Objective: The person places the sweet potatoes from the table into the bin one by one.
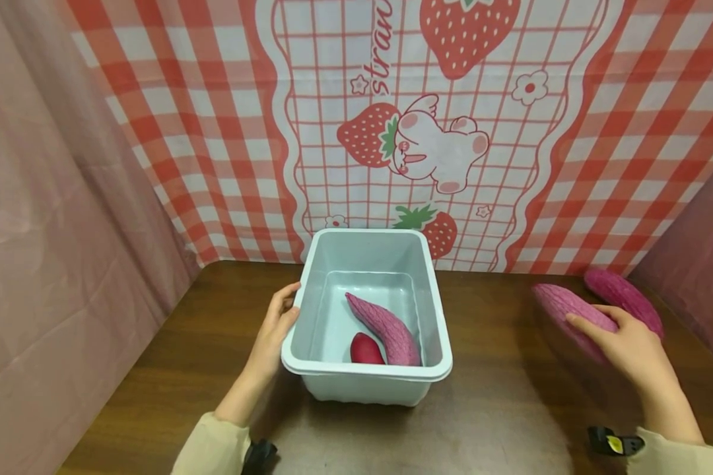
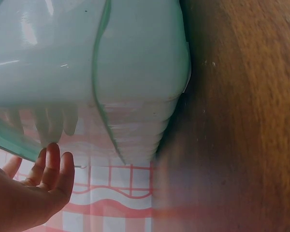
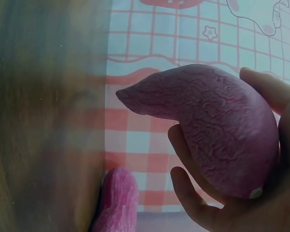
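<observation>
A pale grey-blue plastic basin (image 1: 365,389) stands on the table. Inside it lie a long, tapering purple sweet potato (image 1: 395,336) and a smaller dark red tuber (image 1: 366,348), partly hidden by the front rim. At the basin's left side is my left hand (image 1: 270,336), its relaxed fingertips right at the outer wall (image 2: 111,63) below the rim. Over the right part of the table, my right hand (image 1: 638,349) grips another purple sweet potato (image 3: 222,125), thumb on one side and fingers on the other. Its wrinkled, pointed end sticks out of the grasp.
A brighter magenta sweet potato (image 1: 626,300) lies at the table's back right, just beyond the right hand. Behind the brown wooden table (image 1: 481,409) hangs a red-and-white checked cloth (image 1: 226,138) with strawberry prints. Plain pinkish drapes (image 1: 65,264) close off the sides.
</observation>
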Demonstrator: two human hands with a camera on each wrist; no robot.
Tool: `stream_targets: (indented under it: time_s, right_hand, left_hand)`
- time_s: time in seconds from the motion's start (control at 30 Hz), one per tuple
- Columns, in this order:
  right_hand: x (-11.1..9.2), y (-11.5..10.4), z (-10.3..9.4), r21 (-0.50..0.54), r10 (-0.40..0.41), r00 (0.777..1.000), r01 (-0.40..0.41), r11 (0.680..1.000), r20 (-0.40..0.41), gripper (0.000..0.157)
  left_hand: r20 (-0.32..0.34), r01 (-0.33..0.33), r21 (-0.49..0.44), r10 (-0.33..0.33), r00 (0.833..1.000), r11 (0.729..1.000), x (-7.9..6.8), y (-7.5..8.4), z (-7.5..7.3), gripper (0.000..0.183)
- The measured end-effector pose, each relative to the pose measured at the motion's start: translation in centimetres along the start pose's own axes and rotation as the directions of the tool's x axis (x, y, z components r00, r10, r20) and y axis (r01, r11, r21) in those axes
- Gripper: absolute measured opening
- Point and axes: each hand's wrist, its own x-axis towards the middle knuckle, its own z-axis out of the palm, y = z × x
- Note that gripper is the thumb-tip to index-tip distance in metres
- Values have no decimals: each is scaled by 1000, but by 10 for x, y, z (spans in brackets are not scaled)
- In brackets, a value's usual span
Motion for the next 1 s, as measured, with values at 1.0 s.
stream_targets:
  time_s: [1.0]
  right_hand:
    - [-8,-31,-2,25,-46,998,48,999,-49,64]
  left_hand:
    - [4,6,-11,-6,1000,1000,1,2,0,40]
